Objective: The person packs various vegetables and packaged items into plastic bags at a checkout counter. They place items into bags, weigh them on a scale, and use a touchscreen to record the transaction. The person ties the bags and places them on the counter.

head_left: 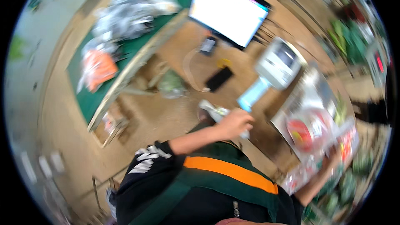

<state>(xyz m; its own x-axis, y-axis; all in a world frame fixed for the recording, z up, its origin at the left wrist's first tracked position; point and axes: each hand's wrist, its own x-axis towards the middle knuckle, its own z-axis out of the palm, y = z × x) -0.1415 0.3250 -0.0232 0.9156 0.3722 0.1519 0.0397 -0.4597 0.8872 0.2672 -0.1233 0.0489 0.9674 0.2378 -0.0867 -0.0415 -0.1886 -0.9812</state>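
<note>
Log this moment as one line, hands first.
left hand: holds white object, blurred | right hand: at plastic packages | beyond: monitor, pale machine

Rounded clear-plastic package with red inside [308, 130] sits over flat silver surface [306, 85]; blurred white elongated object [212, 111] slants through the left hand [234, 124].

dark green apron [216, 186], bright orange band [231, 175]
a black sleeve [150, 158] bears white markings; the boxy device [275, 66] is pale grey, the strip [255, 93] by it light blue; one clear bag [308, 129] shows red and white, another bag [99, 70] orange; the screen [229, 10] glows white.
</note>
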